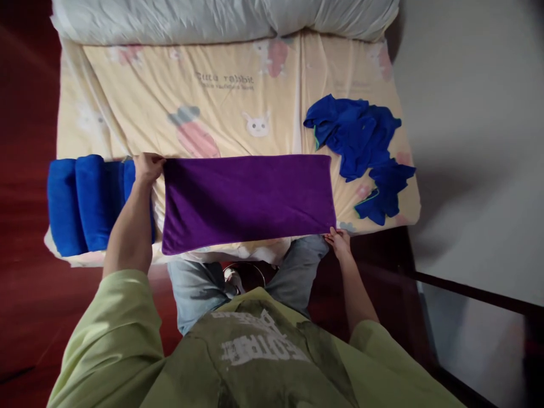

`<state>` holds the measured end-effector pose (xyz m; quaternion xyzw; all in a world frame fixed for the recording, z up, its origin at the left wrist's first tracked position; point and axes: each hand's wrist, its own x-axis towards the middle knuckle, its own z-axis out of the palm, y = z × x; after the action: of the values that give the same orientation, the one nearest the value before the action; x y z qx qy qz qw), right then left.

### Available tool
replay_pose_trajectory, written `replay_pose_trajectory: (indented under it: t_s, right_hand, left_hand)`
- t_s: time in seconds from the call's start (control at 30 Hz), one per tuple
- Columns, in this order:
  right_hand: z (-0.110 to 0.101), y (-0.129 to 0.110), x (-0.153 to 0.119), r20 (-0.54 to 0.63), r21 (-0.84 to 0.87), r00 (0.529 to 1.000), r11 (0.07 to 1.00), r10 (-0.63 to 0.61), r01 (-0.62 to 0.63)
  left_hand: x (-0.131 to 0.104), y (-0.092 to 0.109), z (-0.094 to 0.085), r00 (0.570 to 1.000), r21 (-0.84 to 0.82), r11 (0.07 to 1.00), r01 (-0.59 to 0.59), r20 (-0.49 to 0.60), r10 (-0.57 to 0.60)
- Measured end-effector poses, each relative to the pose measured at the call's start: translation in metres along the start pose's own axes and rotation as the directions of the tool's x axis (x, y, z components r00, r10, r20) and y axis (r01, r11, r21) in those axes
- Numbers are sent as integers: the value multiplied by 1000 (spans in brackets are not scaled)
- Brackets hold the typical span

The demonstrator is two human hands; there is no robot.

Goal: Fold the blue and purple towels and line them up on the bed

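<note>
A purple towel (249, 201) lies spread flat along the front of the bed, its long sides running left to right. My left hand (148, 168) pinches its far left corner. At the near right corner, my right hand (339, 241) grips the edge between thumb and fingers. Several rolled blue towels (63, 207) sit side by side at the left, partly hidden behind my left forearm. On the right lie crumpled blue towels (357, 130) with green edging, in a loose heap, and a smaller blue piece (385, 190) nearer the front edge.
The bed's yellow sheet (140, 85) has rabbit and carrot prints. A pale rolled quilt (225, 20) runs along the back. My knees are at the bed's front edge. A white wall (476, 141) stands on the right; dark red floor (25, 294) shows at the left.
</note>
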<state>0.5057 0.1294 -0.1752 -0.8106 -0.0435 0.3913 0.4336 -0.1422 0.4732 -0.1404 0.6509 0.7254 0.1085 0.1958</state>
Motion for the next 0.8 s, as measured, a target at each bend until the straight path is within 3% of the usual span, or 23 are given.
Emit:
replay_pose_trajectory:
  t_s: [0.17,0.23,0.3,0.4,0.5,0.63,0.7,0.73,0.8]
  right_hand:
    - [3,2,1,-27,15,1000,1000,-5,6]
    - [7,2,-1,-29,29,999,999,-13,14]
    - [11,1,-3,-40,58,999,998,-21,23]
    - [17,-2,-8,-70,108,997,994,-13,20]
    - [19,-8,-16,-66,173,998,985,-1,12]
    - [21,-6,-44,-98,346,995,938,17,18]
    - [29,4,-70,-77,481,996,877,45,-3]
    - [35,11,-86,-43,541,997,841,60,-27]
    - [55,30,-124,64,587,995,803,76,-99]
  left_hand:
    - [-11,10,5,998,11,999,36,-51,-36]
    - [-29,24,9,995,37,999,2,-101,2]
    - [-60,44,16,986,81,991,-102,-124,112]
    - [-133,75,35,947,116,942,-314,-25,319]
    - [-234,95,65,893,85,890,-448,82,442]
    - [-372,94,110,898,3,910,-414,164,408]
    - [-424,85,128,884,-67,924,-376,273,379]
    - [-442,80,134,840,-125,923,-364,384,384]
    - [-461,70,140,698,-224,917,-331,596,398]
